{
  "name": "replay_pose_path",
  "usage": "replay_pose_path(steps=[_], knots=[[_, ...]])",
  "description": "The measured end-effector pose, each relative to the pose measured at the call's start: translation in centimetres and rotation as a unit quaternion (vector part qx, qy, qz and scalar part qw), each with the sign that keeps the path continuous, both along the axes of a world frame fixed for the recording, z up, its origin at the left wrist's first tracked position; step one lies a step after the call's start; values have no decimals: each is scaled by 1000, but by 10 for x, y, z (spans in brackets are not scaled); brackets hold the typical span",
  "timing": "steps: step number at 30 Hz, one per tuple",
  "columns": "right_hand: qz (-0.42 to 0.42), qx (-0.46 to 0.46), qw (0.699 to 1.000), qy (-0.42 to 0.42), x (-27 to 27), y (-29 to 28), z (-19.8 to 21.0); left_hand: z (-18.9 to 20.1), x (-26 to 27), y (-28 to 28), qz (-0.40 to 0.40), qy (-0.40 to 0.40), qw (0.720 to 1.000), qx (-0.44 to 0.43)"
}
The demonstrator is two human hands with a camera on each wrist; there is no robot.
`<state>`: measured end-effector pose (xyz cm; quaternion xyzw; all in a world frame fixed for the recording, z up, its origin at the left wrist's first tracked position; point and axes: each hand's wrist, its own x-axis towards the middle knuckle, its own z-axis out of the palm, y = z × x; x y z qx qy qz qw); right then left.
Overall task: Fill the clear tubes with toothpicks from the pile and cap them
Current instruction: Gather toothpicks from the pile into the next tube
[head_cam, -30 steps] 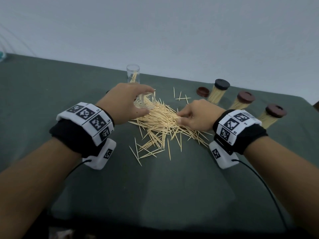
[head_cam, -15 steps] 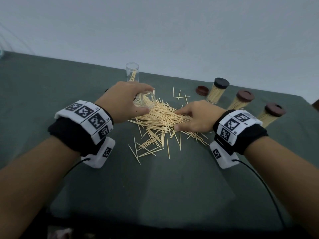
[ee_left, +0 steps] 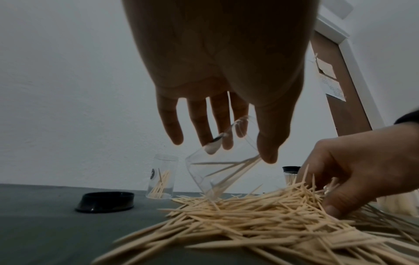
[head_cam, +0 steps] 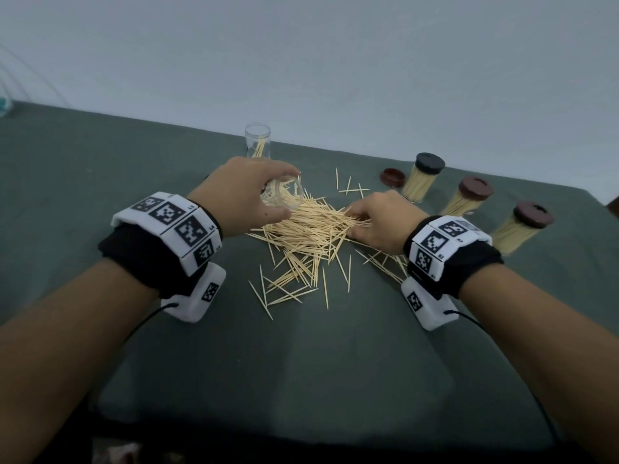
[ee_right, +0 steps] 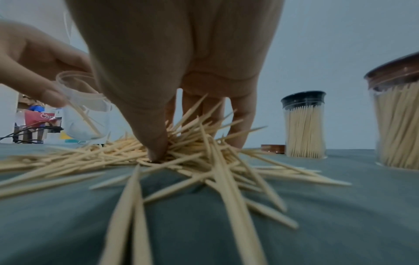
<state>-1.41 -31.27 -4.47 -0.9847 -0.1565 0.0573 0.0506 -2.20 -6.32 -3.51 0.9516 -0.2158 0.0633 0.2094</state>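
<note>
On the green cloth (head_cam: 301, 380) in the middle of the scene, a loose pile of toothpicks (head_cam: 308, 232) is being worked by both hands. A clear tube (head_cam: 283, 197) is being held by the left hand (head_cam: 241, 195) at the far left edge of the pile, with the thumb and fingers curled round its wall. The tube is being kept tilted, its mouth turned toward the right, its lower end touching the pile; a few toothpicks are lying slantwise inside it, as the left wrist view shows (ee_left: 222, 172). The right hand (head_cam: 382, 222) is being pressed down into the right side of the pile, thumb and fingers closing on a bunch of toothpicks; in the right wrist view the thumb tip (ee_right: 156, 152) is being pushed into the sticks while the fingers stand behind them.

Behind the left hand, at the far side, a second clear tube (head_cam: 257, 142) is standing upright without a cap, with some toothpicks leaning in it. A black cap (ee_left: 105, 201) is lying on the cloth just left of that tube. To the far right, three filled tubes are standing capped: one with a black cap (head_cam: 423, 182) and two with brown caps (head_cam: 469, 200) (head_cam: 521, 229). A loose brown cap (head_cam: 392, 176) is lying just left of the black-capped one.
</note>
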Motion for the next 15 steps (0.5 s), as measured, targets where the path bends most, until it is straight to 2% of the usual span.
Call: replay_pose_path(steps=[8,15], knots=[[-15,29,999,4,1,-8,3,-1,2,1,1,-1,1000,3],[-63,94,993,13,2,-14,13,-1,4,1,7,-1,1000,3]])
